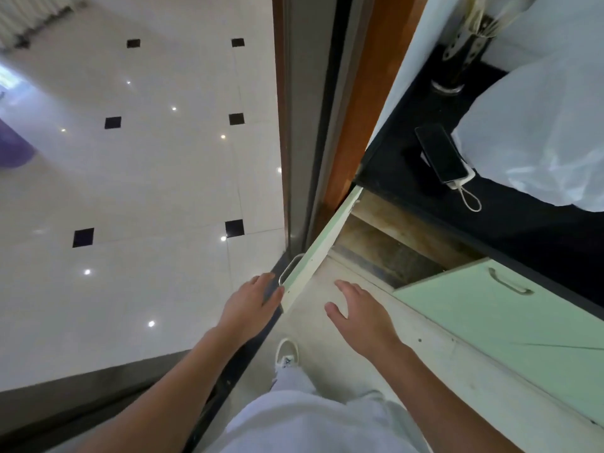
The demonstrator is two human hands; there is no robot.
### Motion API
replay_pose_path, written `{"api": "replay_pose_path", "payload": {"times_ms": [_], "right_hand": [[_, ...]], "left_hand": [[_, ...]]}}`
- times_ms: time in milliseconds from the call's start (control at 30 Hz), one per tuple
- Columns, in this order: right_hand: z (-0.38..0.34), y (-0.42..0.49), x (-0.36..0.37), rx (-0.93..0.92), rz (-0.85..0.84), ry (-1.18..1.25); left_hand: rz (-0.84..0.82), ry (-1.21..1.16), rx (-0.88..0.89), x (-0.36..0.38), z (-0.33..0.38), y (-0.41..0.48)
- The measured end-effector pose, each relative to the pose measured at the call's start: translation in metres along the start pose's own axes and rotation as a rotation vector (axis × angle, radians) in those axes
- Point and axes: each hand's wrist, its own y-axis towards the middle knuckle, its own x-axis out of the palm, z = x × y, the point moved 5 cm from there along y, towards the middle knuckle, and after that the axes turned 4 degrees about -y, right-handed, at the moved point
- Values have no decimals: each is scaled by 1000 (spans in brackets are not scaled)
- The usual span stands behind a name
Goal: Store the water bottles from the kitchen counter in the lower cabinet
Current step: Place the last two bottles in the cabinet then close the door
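The lower cabinet's pale green door (322,245) stands swung open, seen edge-on, with a metal handle on its outer face. My left hand (250,304) rests against the door's free edge just below that handle, fingers spread. My right hand (361,313) hovers open and holds nothing, in front of the cabinet opening (385,253), whose inside is dark and worn. No water bottle is in view.
The black counter (510,223) carries a phone on a power bank (443,155), a large white plastic bag (536,142) and a dark utensil holder (461,57). A shut green door (510,318) lies to the right. A wooden door frame (359,103) and glossy tiled floor (147,174) are on the left.
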Motion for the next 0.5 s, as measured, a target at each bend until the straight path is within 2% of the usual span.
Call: {"api": "replay_pose_path", "payload": {"times_ms": [233,500], "right_hand": [[-7,42,22,103,-68,51],[-23,74,49,165,-66,213]], "left_hand": [[-33,-211,-77,4,-8,66],[-97,-199,-47,16,-12,99]]}}
